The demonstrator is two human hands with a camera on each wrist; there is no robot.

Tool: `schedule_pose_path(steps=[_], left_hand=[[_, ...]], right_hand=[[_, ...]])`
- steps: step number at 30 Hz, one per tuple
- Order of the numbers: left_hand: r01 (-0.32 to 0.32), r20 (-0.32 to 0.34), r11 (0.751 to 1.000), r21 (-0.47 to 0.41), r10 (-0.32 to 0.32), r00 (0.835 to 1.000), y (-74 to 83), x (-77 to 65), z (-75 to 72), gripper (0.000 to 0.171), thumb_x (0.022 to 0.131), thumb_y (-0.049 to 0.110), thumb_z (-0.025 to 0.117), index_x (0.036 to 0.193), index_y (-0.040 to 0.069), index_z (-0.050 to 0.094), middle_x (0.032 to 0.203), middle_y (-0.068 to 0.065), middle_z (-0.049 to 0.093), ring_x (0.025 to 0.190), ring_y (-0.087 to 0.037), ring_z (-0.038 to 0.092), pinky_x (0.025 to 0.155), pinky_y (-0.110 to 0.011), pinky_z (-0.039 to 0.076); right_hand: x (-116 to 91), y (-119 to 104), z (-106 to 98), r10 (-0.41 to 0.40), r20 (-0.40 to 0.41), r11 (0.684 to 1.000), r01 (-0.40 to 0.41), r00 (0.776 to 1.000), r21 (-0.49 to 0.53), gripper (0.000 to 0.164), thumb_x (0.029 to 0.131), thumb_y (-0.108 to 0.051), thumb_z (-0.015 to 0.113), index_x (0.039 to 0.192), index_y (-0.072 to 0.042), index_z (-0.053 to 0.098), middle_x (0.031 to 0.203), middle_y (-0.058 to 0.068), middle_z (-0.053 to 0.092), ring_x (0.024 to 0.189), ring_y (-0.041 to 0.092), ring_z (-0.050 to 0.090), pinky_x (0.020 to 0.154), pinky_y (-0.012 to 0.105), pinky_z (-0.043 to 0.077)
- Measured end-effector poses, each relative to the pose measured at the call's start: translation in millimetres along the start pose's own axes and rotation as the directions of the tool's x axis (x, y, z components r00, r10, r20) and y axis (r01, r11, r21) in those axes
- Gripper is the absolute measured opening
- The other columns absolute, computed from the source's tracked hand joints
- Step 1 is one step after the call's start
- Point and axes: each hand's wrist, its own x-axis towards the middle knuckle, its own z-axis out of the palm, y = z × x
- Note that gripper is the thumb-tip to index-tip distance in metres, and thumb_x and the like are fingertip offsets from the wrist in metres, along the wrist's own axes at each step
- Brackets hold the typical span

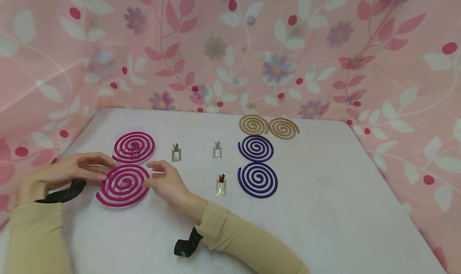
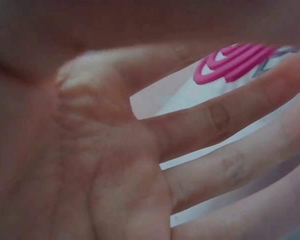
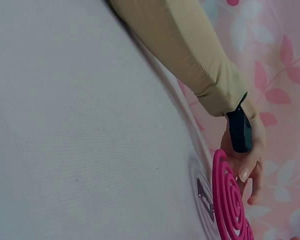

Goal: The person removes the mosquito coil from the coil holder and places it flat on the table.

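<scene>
A pink mosquito coil (image 1: 126, 183) sits slightly raised on a small metal stand (image 3: 205, 199) on the white table. My left hand (image 1: 84, 166) is at its left edge, thumb by the rim and the other fingers extended beyond. Long, parted fingers (image 2: 210, 120) cross the left wrist view with nothing between them. At the coil's right edge is my right hand (image 1: 169, 184), its thumb tip right at the rim and the index finger apart from it. Just behind lies a second pink coil (image 1: 134, 147), also over a metal stand.
Several small metal stands, one (image 1: 176, 153) near the pink coils and another (image 1: 221, 185) farther right, lie mid-table. Two dark blue coils (image 1: 257, 180) lie to the right. Behind them are two tan coils (image 1: 253, 125). A floral pink curtain (image 1: 230, 50) surrounds the table.
</scene>
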Motion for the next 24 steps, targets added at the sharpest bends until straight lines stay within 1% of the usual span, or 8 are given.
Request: schedule_pose_path(steps=[4, 9, 12, 15, 21, 24], left_hand=[[0.003, 0.026, 0.999, -0.041, -0.002, 1.0, -3.0, 3.9, -0.3, 0.038, 0.096, 0.011, 0.061, 0.133, 0.004, 0.056, 0.128, 0.007, 0.064, 0.115, -0.003, 0.06, 0.09, -0.029, 0.057], [-0.025, 0.065, 0.994, -0.102, 0.031, 0.997, -7.5, 6.8, -0.7, 0.037, 0.097, 0.006, 0.059, 0.132, -0.002, 0.053, 0.126, 0.008, 0.066, 0.115, -0.004, 0.061, 0.092, -0.029, 0.057], [-0.013, 0.063, 0.992, -0.129, 0.021, 0.998, -9.4, 7.0, 0.3, 0.036, 0.097, 0.006, 0.059, 0.132, -0.001, 0.053, 0.125, 0.008, 0.067, 0.114, -0.004, 0.062, 0.091, -0.029, 0.057], [-0.011, 0.059, 0.988, -0.154, 0.02, 0.998, -11.9, 7.4, 1.5, 0.034, 0.097, 0.005, 0.058, 0.13, 0.0, 0.054, 0.124, 0.007, 0.067, 0.114, -0.006, 0.062, 0.091, -0.029, 0.057], [-0.032, 0.065, 0.976, -0.217, 0.047, 0.997, -16.5, 8.9, 1.9, 0.034, 0.098, 0.0, 0.055, 0.132, 0.003, 0.055, 0.124, 0.004, 0.068, 0.113, -0.009, 0.063, 0.091, -0.029, 0.058], [-0.038, 0.07, 0.973, -0.229, 0.056, 0.996, -16.9, 9.1, 1.2, 0.036, 0.098, 0.0, 0.054, 0.134, 0.005, 0.055, 0.123, 0.004, 0.068, 0.113, -0.009, 0.063, 0.091, -0.029, 0.057]], right_hand=[[0.6, 3.7, 3.6, 0.034, 0.003, 0.999, -0.034, 0.999, 0.024, 0.041, 0.083, 0.002, 0.07, 0.121, -0.014, 0.065, 0.123, 0.001, 0.057, 0.109, 0.012, 0.056, 0.093, 0.035, 0.056], [1.1, 7.3, 6.5, 0.069, 0.0, 0.996, -0.069, 0.998, 0.049, 0.04, 0.082, 0.004, 0.068, 0.118, -0.012, 0.066, 0.117, 0.001, 0.057, 0.098, 0.012, 0.056, 0.091, 0.037, 0.057], [1.5, 9.7, 7.2, 0.079, 0.003, 0.995, -0.079, 0.997, 0.063, 0.038, 0.082, 0.004, 0.068, 0.117, -0.011, 0.067, 0.114, 0.001, 0.058, 0.091, 0.013, 0.057, 0.09, 0.037, 0.057], [1.5, 11.6, 7.5, 0.085, 0.012, 0.993, -0.086, 0.996, 0.085, 0.037, 0.082, 0.005, 0.067, 0.117, -0.009, 0.067, 0.11, 0.001, 0.06, 0.088, 0.013, 0.059, 0.09, 0.038, 0.058], [2.3, 15.0, 8.5, 0.086, 0.028, 0.987, -0.089, 0.996, 0.133, 0.038, 0.083, 0.006, 0.065, 0.119, -0.007, 0.065, 0.107, 0.002, 0.063, 0.091, 0.013, 0.062, 0.091, 0.041, 0.058], [3.4, 16.1, 8.9, 0.086, 0.029, 0.984, -0.089, 0.996, 0.151, 0.039, 0.083, 0.007, 0.064, 0.119, -0.007, 0.063, 0.107, 0.003, 0.065, 0.092, 0.015, 0.063, 0.091, 0.042, 0.058]])
